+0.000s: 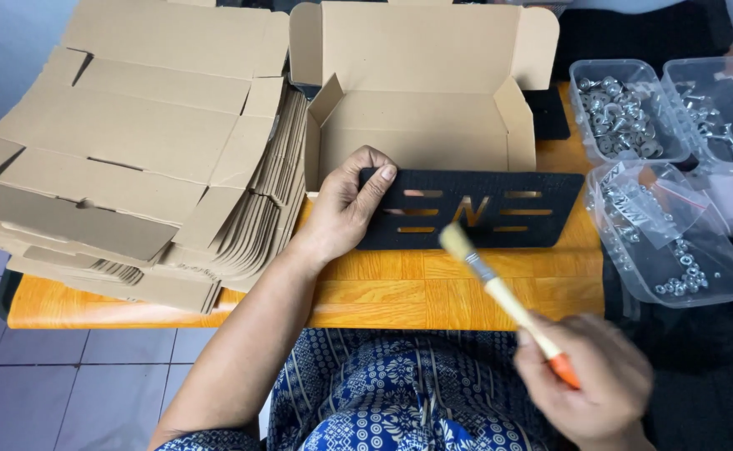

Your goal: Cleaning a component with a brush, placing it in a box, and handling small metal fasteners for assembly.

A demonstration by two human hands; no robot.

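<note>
The left hand [346, 209] lies on the left end of a flat black plate [475, 209] with slot cut-outs; its grip is pinching that end, thumb on top and fingers curled over the far edge. The plate lies flat on the orange wooden table [400, 292], near the middle, its long side parallel to the near edge and its far edge just in front of an open cardboard box [421, 100]. The right hand [596, 384] is off the table, beyond its near edge, with its grip pressed together around the orange handle end of a small paintbrush [504, 296]. The brush slants up and left, its pale bristles hovering over the near edge of the plate; the brush is blurred.

A tall stack of flattened cardboard boxes [124, 159] fills the left end of the table and overhangs its left and near edges. At the right edge sit three clear plastic tubs of metal hardware [625, 113], close together, one reaching past the table's right edge. A bare strip of wood runs along the near edge between the stack and the tubs.

Beneath the table's left end is grey tiled floor [66, 376]. The person's blue patterned clothing [400, 392] shows below the near edge.
</note>
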